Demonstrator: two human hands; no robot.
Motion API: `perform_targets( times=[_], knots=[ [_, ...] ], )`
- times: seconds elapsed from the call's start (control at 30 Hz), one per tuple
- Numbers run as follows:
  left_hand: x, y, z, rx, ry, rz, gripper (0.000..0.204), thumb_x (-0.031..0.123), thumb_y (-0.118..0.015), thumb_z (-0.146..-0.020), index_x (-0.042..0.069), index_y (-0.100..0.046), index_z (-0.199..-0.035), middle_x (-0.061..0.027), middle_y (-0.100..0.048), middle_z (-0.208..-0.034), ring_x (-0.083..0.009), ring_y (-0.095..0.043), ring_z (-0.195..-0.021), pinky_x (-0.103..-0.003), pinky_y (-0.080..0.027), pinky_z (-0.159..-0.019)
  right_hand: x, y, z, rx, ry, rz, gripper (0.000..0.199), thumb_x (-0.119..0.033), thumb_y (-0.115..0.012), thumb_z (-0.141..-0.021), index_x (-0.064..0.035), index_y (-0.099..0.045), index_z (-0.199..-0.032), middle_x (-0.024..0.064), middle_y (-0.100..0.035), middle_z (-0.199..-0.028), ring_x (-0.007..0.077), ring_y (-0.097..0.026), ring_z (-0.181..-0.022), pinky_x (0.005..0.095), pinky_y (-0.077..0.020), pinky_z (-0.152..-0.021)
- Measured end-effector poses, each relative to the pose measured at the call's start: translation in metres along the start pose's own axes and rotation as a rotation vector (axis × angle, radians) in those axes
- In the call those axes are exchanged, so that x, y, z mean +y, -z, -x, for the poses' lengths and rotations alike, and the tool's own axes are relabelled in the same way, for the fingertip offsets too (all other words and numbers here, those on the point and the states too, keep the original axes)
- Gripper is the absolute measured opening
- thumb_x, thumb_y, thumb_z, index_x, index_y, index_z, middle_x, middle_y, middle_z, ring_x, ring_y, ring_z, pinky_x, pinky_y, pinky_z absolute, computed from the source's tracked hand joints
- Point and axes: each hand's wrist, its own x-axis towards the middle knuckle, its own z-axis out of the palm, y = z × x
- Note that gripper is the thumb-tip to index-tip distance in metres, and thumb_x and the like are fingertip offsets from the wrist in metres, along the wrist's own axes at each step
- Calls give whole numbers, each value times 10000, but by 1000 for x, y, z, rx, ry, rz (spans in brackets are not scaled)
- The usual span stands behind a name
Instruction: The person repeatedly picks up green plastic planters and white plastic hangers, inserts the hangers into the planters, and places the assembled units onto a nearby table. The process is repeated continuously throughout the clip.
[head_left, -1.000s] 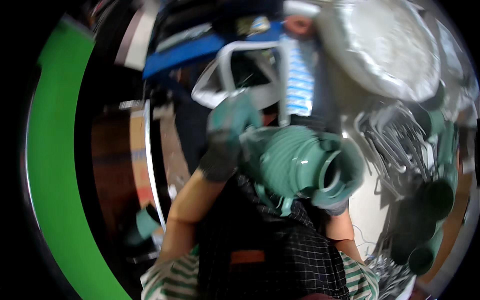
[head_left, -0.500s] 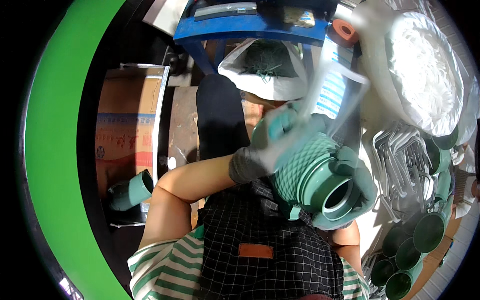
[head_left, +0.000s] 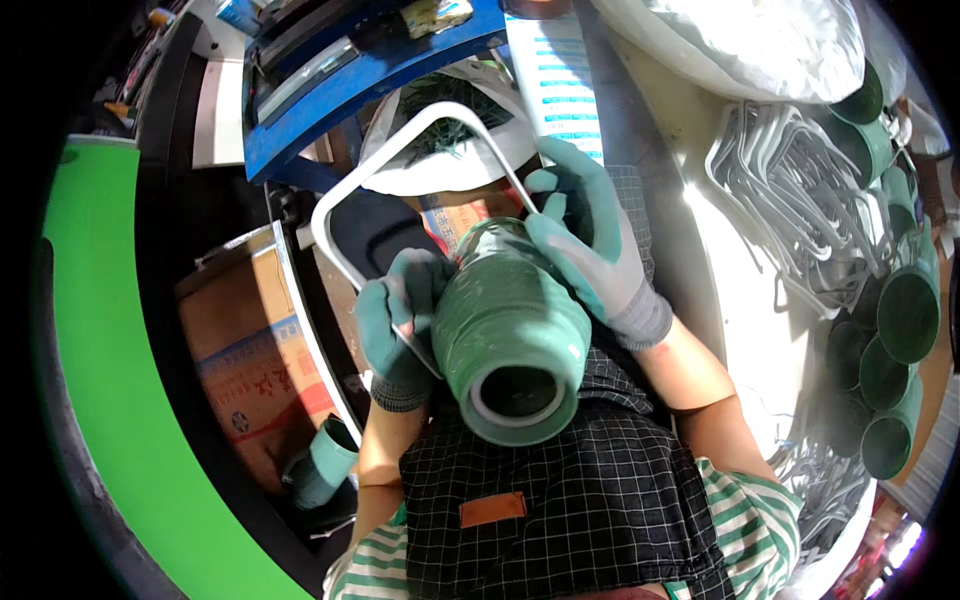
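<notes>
- Left hand point(head_left: 400, 310): one, in grey and teal glove; fingers curled round a white handle, knuckles close against the green vessel's left flank.
- Right hand point(head_left: 597, 235): one, gloved alike; fingers bent and apart at the handle's other end, over the vessel's right shoulder; firmness of hold cannot be told.
- White handle point(head_left: 445, 109): one, bent bar, arching beyond the vessel from hand to hand.
- Green vessel point(head_left: 515, 335): one, ribbed, tilted, between the hands above the lap; round opening with pale inner ring faces the wearer.
- Black checked apron point(head_left: 580, 500): one, with brown patch.
- White bag point(head_left: 430, 180): one, holding green shavings, below the blue bench's near edge.
- Blue bench point(head_left: 350, 88): one; yellowish packet point(head_left: 437, 15) toward its right end.
- Pale bench point(head_left: 737, 370): one, at right; heap of white handles point(head_left: 785, 210) inside its left edge, green cylinders point(head_left: 905, 315) along its right edge, white sack point(head_left: 740, 45) at its far end.
- Brown carton point(head_left: 250, 365): one, at left; green cup point(head_left: 328, 465) tilted by its near end.
</notes>
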Motion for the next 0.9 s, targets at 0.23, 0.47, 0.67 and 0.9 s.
perform_targets(
  times=[0.23,0.47,0.67,0.9],
  knots=[
    [11,1,1,-58,-144,-502,147,142,-620,-996,41,-565,-905,-146,-601,-1035,-263,-560,-954,-459,-479,-970,15,3,-18,-53,-8,9,471,-159,-789,-925,-52,-631,-1356,30,-676,-1069,81,-608,-964,258,-517,-887],
    [4,27,3,-70,-24,-76,191,110,-495,-1085,10,-611,-970,-169,-632,-1096,-260,-588,-1056,-464,-485,-999,10,9,-15,-204,-201,-102,377,-217,-712,-968,4,-670,-1272,1,-658,-988,56,-591,-896,215,-502,-823],
    [13,-7,21,116,-700,-1067,562,344,-480,-1106,-23,-395,-1523,-175,-401,-1612,-301,-416,-1476,-423,-324,-1258,8,21,-7,-282,-390,-491,322,-214,-700,-990,20,-685,-1212,33,-701,-997,76,-646,-901,268,-539,-802],
    [46,-43,39,-796,-423,-1000,542,341,-611,-1046,43,-477,-1477,-199,-735,-1243,-406,-657,-1239,-576,-484,-1076,-9,3,9,-214,-402,-371,301,-143,-699,-971,45,-645,-1200,77,-718,-1054,108,-673,-953,253,-543,-868]
  ],
)
